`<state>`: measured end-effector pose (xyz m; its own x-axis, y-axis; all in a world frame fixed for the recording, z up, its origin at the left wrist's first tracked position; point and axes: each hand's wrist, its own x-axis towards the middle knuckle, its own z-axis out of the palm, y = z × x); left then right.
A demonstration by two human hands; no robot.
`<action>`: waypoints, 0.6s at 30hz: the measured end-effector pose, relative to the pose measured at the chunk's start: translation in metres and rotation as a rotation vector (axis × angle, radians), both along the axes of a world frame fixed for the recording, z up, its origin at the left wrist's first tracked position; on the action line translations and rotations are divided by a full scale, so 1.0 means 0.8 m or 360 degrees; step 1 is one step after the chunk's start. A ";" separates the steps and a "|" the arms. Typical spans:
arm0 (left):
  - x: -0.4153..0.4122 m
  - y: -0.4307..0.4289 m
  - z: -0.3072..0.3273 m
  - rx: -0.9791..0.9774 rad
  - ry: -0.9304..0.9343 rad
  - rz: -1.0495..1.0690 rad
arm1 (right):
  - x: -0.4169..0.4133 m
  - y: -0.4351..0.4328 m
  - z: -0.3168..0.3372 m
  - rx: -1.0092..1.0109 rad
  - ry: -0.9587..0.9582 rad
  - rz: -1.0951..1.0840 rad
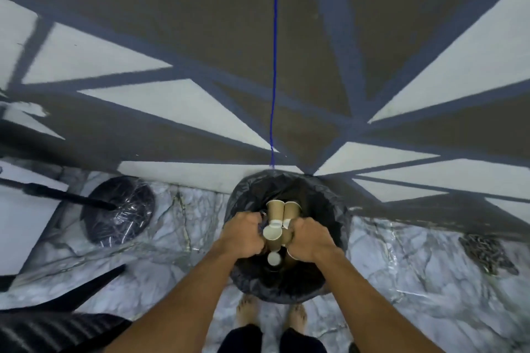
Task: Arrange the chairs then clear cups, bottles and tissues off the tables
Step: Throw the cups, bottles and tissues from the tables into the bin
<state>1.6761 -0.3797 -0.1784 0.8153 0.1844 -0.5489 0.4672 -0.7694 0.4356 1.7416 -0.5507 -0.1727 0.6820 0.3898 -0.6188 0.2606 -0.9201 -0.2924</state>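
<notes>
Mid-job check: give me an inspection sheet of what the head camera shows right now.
Surface: marble floor meeting patterned carpet.
Job's things: brown paper cups bunched above the black-lined bin.
Clutter: dark chain-like heap on the marble, at right.
Hands: left hand and right hand both grip the cups.
Cables: thin blue line running away from the bin; cord or floor marking, cannot tell.
Surroundings: round black table base and dark chair part at left.
</notes>
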 end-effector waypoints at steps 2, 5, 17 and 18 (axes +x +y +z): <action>-0.018 0.017 0.051 0.0018 0.0004 0.0067 | -0.007 0.010 0.051 0.0022 -0.0055 0.0067; -0.047 0.038 0.112 0.0046 -0.0088 0.0219 | -0.015 0.030 0.116 0.0149 -0.0159 0.0170; -0.273 0.039 0.230 0.0302 -0.0324 0.1092 | -0.151 0.146 0.223 0.0565 -0.0236 0.1275; -0.301 0.033 0.231 0.0300 -0.0303 0.1169 | -0.170 0.152 0.224 0.0580 -0.0213 0.1358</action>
<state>1.4356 -0.3535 0.0066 0.5251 0.7896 -0.3175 0.8158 -0.3609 0.4518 1.6053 -0.4289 0.0068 0.1328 0.9455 -0.2974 0.8575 -0.2601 -0.4438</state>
